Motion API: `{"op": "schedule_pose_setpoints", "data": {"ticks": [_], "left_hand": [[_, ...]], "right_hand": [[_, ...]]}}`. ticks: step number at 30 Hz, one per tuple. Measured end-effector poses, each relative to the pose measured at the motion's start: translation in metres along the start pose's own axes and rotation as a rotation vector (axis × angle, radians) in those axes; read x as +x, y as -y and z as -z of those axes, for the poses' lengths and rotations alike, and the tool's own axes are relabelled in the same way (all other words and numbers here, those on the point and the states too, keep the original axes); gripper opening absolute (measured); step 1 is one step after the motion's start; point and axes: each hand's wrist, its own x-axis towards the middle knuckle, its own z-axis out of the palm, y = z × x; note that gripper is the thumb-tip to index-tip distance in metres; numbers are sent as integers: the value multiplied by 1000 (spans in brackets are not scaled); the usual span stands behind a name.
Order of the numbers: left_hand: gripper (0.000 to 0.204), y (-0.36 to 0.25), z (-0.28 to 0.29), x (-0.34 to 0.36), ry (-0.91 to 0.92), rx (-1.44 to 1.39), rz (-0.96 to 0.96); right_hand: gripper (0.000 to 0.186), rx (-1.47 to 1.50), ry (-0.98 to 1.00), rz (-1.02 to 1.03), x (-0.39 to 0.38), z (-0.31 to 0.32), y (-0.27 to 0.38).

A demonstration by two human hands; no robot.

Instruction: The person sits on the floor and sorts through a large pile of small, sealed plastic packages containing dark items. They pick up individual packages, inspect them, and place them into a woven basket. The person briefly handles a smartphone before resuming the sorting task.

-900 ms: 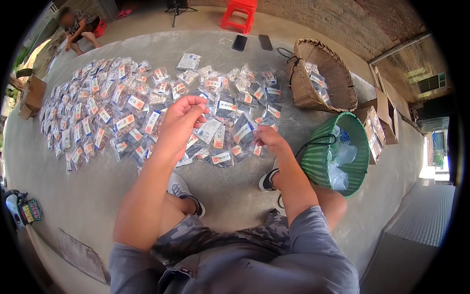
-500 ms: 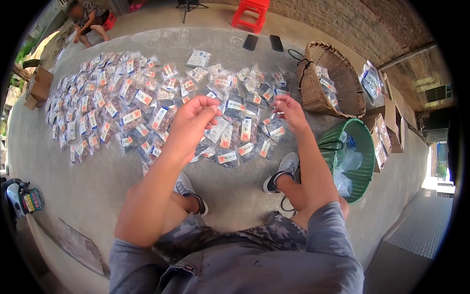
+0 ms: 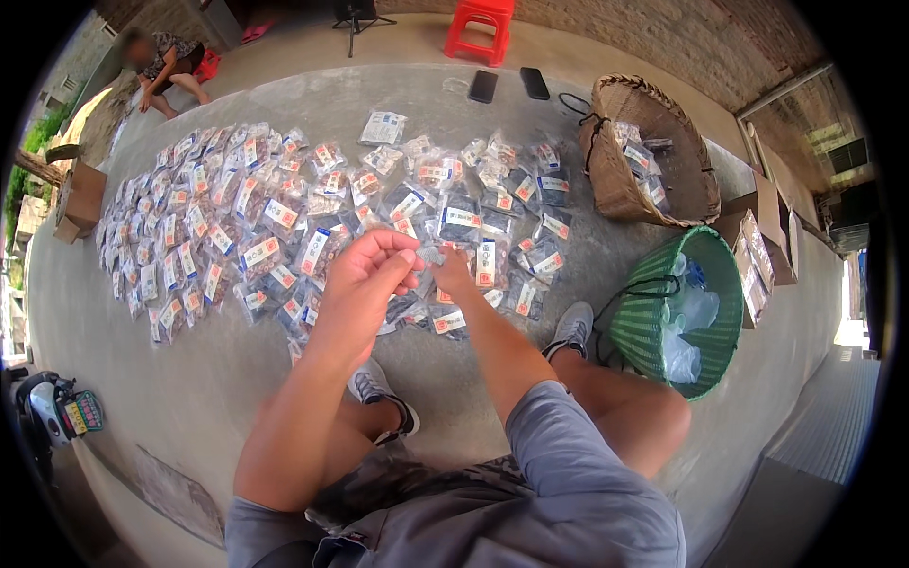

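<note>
Many small clear packets with white, blue and red labels [image 3: 275, 213] lie spread in a pile on the concrete floor [image 3: 189, 388]. My left hand [image 3: 369, 275] is raised over the near middle of the pile, its fingers curled toward the thumb; what, if anything, they pinch is unclear. My right hand [image 3: 445, 270] reaches down into the pile just right of it, by a pale grey packet [image 3: 428, 257]; its fingertips are hidden.
A brown woven basket [image 3: 691, 142] holding packets and a green basket [image 3: 720, 322] with plastic bags stand right, near cardboard boxes [image 3: 762, 218]. Two phones [image 3: 483, 87] and a red stool [image 3: 478, 28] are behind. A person [image 3: 166, 71] sits back left; a scooter [image 3: 52, 407] is left.
My right hand has let go of the packet it held and moved left into the pile. A packet seen airborne near the brown basket is gone from that spot. My left hand appears lower.
</note>
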Motion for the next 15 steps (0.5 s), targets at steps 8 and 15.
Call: {"op": "schedule_pose_setpoints", "data": {"ticks": [8, 15], "left_hand": [[13, -3, -4, 5, 4, -16, -20], [14, -3, -4, 4, 15, 29, -13]], "right_hand": [[22, 214, 202, -237, -3, 50, -10], [3, 843, 154, -266, -3, 212, -10]]}}
